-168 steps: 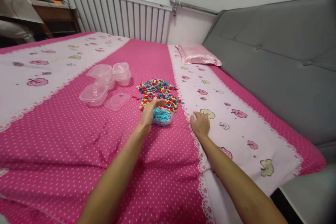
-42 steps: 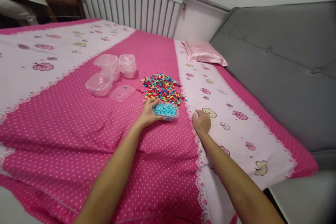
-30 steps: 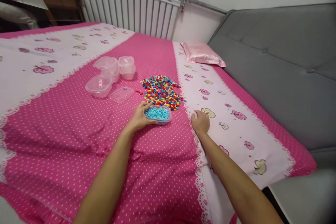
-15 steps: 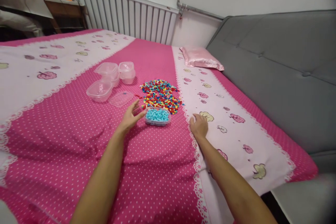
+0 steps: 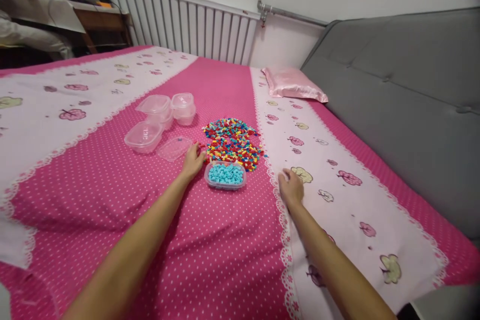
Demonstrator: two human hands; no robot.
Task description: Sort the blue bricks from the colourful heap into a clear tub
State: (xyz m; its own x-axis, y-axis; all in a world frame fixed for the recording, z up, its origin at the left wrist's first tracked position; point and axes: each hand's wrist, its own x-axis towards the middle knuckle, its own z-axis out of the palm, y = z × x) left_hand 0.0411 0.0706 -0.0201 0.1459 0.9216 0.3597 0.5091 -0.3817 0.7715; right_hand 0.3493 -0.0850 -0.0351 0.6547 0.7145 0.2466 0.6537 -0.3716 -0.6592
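Observation:
My left hand [image 5: 193,161] reaches to the left edge of the mixed bricks, its fingertips at a few small red bricks [image 5: 201,145]; thumb and forefinger look slightly apart. Just right of it, a clear plastic container [image 5: 225,186] is filled with light-blue bricks [image 5: 225,174]. Behind that container lie two adjoining heaps of small multicoloured bricks, a nearer heap [image 5: 236,152] and a farther heap [image 5: 229,128]. My right hand [image 5: 291,187] rests on the pale strip of the bedspread, fingers loosely bent and apart, holding nothing.
Several clear containers [image 5: 144,135] stand left of the heaps, with a flat clear lid [image 5: 174,149] beside them. A pink pillow [image 5: 294,84] lies against the grey headboard [image 5: 390,65]. A radiator [image 5: 180,20] runs behind the bed. At far left a person [image 5: 33,37] sits by a desk.
My left hand has moved forward from beside the light-blue container to the red bricks, its fingers drawing closer together. My right hand stays on the bedspread. The view has shifted slightly.

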